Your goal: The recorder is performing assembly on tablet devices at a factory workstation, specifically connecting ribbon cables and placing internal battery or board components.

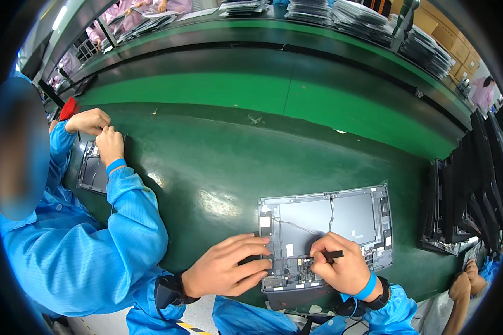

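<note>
An opened laptop base (324, 215) lies on the green table in front of me, its dark grey inside facing up. It has a circuit board (304, 270) along its near side and thin cables across its middle. My left hand (229, 267) rests its spread fingers on the base's left edge and grips nothing. Over the board, my right hand (341, 262) is closed in a pinch around a slim black hand tool (333, 254). The tool's tip is at the board, too small to make out.
To my left, a co-worker in a blue smock (89, 234) has both hands on another laptop base (94, 167). Black laptop parts (464, 190) stand stacked at the right. Another person's hand (460, 287) shows at lower right. Beyond the table runs a shelf (251, 33) with piled flat parts (363, 22).
</note>
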Demonstrator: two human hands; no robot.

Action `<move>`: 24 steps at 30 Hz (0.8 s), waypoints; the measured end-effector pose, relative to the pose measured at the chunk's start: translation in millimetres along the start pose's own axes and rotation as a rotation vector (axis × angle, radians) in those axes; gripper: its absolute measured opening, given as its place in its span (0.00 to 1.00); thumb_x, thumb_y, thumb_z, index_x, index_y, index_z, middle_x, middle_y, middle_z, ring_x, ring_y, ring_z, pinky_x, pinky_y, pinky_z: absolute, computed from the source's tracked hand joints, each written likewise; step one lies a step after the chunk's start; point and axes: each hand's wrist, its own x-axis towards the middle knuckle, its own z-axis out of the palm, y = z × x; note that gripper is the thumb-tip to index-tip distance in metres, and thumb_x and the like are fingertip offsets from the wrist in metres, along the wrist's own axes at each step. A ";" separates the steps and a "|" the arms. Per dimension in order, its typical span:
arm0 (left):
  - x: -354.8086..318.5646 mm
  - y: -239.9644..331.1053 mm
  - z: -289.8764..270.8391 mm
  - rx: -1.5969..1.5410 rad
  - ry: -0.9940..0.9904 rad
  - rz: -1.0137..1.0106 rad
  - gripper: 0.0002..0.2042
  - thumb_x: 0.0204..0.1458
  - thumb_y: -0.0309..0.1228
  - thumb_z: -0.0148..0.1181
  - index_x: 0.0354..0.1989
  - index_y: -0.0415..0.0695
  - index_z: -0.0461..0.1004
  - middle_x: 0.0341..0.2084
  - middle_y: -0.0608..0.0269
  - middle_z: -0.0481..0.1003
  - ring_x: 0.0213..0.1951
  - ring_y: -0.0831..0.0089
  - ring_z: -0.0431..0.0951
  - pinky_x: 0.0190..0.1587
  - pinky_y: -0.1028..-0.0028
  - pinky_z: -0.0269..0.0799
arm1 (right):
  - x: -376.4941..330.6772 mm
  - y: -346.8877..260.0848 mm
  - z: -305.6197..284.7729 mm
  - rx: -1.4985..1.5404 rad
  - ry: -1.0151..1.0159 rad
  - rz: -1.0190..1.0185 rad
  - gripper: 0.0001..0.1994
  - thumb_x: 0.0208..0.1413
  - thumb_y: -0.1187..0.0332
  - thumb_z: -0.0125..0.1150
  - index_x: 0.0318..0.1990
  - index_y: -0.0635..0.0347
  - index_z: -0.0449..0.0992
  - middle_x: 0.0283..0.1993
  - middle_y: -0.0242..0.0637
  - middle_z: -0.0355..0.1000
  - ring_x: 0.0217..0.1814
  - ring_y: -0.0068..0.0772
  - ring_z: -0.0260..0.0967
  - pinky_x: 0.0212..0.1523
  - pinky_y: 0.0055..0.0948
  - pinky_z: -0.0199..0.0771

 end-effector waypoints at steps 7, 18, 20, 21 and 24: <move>3.4 -11.1 -8.9 0.046 -0.045 0.141 0.14 0.42 0.28 0.69 0.40 0.49 0.82 0.39 0.61 0.76 0.50 0.62 0.78 0.54 0.59 0.74 | 0.0 -1.0 0.1 0.015 0.009 -0.002 0.06 0.48 0.77 0.61 0.33 0.61 0.72 0.28 0.39 0.69 0.25 0.41 0.70 0.27 0.34 0.72; 14.9 -19.9 -1.6 0.046 0.001 0.181 0.10 0.44 0.29 0.68 0.37 0.50 0.81 0.36 0.63 0.73 0.42 0.65 0.76 0.44 0.67 0.69 | -0.1 0.6 0.0 0.013 0.013 -0.005 0.05 0.48 0.76 0.61 0.33 0.61 0.72 0.28 0.40 0.69 0.25 0.41 0.70 0.26 0.34 0.71; 14.1 -20.2 0.5 0.067 0.001 0.172 0.11 0.42 0.30 0.69 0.36 0.51 0.82 0.36 0.63 0.73 0.41 0.65 0.76 0.44 0.67 0.68 | 0.0 0.3 0.2 0.007 0.015 -0.014 0.05 0.48 0.76 0.61 0.33 0.61 0.72 0.28 0.40 0.69 0.25 0.41 0.70 0.27 0.34 0.71; 13.4 -20.7 1.9 0.043 0.004 0.164 0.10 0.42 0.29 0.69 0.36 0.51 0.82 0.35 0.64 0.72 0.42 0.65 0.76 0.44 0.67 0.67 | -0.4 -0.1 0.8 0.009 0.016 -0.016 0.05 0.48 0.76 0.61 0.33 0.61 0.72 0.28 0.40 0.69 0.25 0.41 0.70 0.27 0.34 0.71; 14.3 -21.6 3.6 -0.030 0.015 0.131 0.10 0.42 0.28 0.69 0.35 0.51 0.82 0.36 0.64 0.72 0.42 0.64 0.76 0.46 0.66 0.67 | -0.8 1.9 0.1 0.027 0.026 0.004 0.05 0.48 0.76 0.61 0.33 0.61 0.72 0.28 0.40 0.69 0.25 0.41 0.70 0.27 0.34 0.71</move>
